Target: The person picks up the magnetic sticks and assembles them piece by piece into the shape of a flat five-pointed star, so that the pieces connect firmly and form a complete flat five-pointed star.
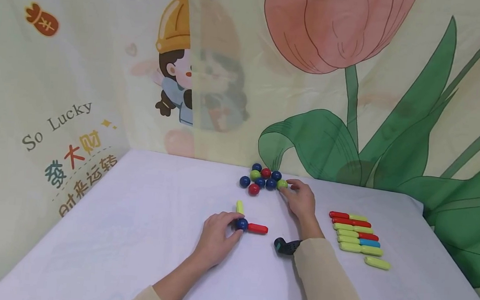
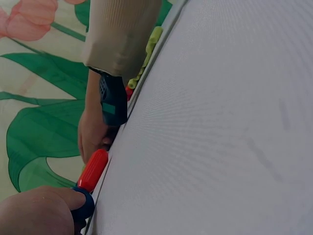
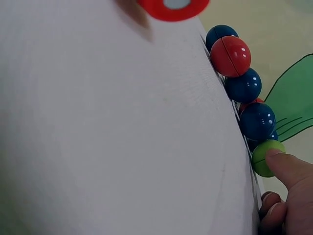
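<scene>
Blue ball, glossy and round, sits at lower centre of the head view on the white cloth-covered table. Left hand pinches it between thumb and fingertips. Two smooth capsule-shaped sticks touch the ball: red stick pointing right, yellow-green stick pointing up-frame.

Right hand, centre of frame, fingers curled; index fingertip touches the green ball at the right end of a ball cluster. Whether the thumb also closes on it, cannot tell. Cluster: shiny blue, red and green spheres, touching one another, near the table's far edge.

Right of frame: row of sticks, red, yellow-green and one blue, lying side by side. Backdrop: printed tulip curtain.
</scene>
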Demonstrator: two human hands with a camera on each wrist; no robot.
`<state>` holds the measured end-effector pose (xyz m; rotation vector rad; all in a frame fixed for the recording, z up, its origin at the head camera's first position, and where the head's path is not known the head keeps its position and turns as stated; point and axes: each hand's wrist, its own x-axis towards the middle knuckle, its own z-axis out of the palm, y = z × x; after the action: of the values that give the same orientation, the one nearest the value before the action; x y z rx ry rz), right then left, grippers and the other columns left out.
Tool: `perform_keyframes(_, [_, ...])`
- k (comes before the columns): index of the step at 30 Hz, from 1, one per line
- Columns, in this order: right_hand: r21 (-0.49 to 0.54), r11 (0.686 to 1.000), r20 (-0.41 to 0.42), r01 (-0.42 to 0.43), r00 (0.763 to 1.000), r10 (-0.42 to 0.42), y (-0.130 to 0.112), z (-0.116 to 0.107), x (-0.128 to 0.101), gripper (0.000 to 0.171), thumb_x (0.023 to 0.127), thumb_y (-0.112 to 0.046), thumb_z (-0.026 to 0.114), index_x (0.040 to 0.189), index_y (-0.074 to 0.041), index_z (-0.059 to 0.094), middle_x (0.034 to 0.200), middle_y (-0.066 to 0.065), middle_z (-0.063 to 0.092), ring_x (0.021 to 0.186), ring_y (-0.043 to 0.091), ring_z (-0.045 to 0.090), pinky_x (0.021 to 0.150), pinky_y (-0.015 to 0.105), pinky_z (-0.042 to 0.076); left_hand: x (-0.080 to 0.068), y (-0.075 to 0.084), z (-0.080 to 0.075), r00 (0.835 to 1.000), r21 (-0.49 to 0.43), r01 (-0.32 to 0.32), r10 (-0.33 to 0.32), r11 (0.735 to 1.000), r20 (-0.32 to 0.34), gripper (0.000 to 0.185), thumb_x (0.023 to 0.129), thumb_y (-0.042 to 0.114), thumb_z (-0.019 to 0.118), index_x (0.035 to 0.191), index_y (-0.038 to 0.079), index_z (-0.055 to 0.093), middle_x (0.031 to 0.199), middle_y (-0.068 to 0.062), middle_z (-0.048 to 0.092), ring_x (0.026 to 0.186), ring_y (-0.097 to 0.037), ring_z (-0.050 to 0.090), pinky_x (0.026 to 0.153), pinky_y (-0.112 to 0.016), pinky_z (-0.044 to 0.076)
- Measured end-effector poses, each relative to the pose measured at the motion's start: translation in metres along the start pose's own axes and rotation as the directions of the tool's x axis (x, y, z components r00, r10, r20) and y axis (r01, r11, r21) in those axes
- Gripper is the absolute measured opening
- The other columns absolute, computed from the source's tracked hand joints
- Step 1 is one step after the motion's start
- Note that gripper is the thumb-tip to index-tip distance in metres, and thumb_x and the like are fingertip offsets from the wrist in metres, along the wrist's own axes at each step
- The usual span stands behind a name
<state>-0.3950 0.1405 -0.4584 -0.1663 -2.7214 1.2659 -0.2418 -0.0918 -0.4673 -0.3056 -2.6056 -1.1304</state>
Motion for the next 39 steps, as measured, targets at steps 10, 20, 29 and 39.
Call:
perform_keyframes(10, [0.111, 0.994, -0.01, -0.003, 1.0, 0.004, 0.004, -0.001, -0.007, 0.043, 0.099, -0.028, 0.067, 0.136, -0.006, 0.059, 0.132, 0.017, 0.065, 0.097, 0.026, 0.066, 0.078, 0.032, 0.058, 0.0, -0.001, 0.0, 1.0, 0.003, -0.009, 0.009, 1.0, 0.002, 0.035, 0.091, 0.013, 0.077, 0.125, 0.014, 0.071, 0.12, -0.006, 0.073, 0.117, -0.026, 0.064, 0.106, -0.054, 0.044])
perform_keyframes(20, [0.2, 0.98, -0.003, 0.008, 1.0, -0.007, 0.005, -0.004, -0.012, 0.04, 0.098, -0.024, 0.069, 0.132, -0.004, 0.06, 0.127, 0.02, 0.065, 0.069, 0.014, 0.064, 0.061, 0.022, 0.051, -0.001, 0.0, -0.001, 1.0, -0.008, -0.008, 0.008, 1.0, 0.004, 0.035, 0.091, 0.013, 0.077, 0.126, 0.014, 0.07, 0.119, -0.006, 0.073, 0.116, -0.026, 0.063, 0.106, -0.054, 0.044])
perform_keyframes(29, [0.35, 0.936, 0.015, -0.028, 1.0, 0.024, 0.007, -0.006, -0.02, 0.039, 0.098, -0.025, 0.07, 0.132, -0.008, 0.059, 0.127, 0.016, 0.062, 0.07, 0.016, 0.063, 0.063, 0.023, 0.054, 0.0, -0.003, -0.001, 1.0, -0.014, 0.007, -0.007, 1.0, -0.003, 0.035, 0.09, 0.014, 0.078, 0.125, 0.015, 0.071, 0.119, -0.006, 0.074, 0.117, -0.027, 0.065, 0.106, -0.055, 0.045])
perform_keyframes(39, [0.461, 0.885, 0.024, -0.066, 0.998, 0.061, 0.011, -0.017, -0.034, 0.047, 0.099, -0.031, 0.068, 0.142, -0.016, 0.057, 0.128, 0.013, 0.061, 0.074, 0.017, 0.064, 0.064, 0.023, 0.056, 0.0, -0.004, 0.0, 1.0, -0.033, 0.004, -0.004, 0.999, -0.002, 0.035, 0.091, 0.015, 0.078, 0.125, 0.015, 0.072, 0.119, -0.005, 0.074, 0.117, -0.026, 0.065, 0.106, -0.053, 0.045])
